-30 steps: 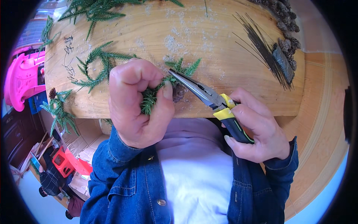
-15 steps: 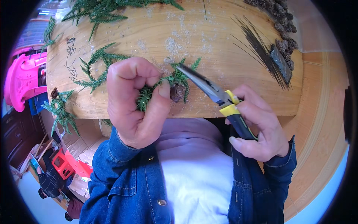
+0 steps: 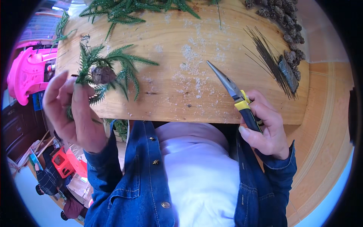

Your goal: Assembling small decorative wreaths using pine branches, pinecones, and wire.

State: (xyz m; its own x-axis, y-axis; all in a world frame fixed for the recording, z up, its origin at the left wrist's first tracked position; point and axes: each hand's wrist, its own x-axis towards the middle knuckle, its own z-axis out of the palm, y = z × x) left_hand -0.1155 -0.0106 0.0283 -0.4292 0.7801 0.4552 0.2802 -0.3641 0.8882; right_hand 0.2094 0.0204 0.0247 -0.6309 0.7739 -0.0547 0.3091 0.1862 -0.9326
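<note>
My left hand is at the table's left edge, pinching a green artificial pine sprig between thumb and fingers. A brown pine cone sits against the sprig, just right of my fingertips. Another green branch lies beside it, partly overlapping, so I cannot tell whether the two are joined. My right hand grips long-nose pliers by their yellow-and-black handles near the table's front edge. The pliers' jaws are together with nothing visible between them, pointing up and left over the wood.
The wooden table carries scattered white flecks. More green branches lie along its far side. At the right are a bundle of thin dark wires, a grey wrapped block and several pine cones. A pink chair stands left.
My left hand has moved left with the sprig and cone, away from the pliers. My right hand still holds the pliers, slightly shifted. The view has shifted a little.
</note>
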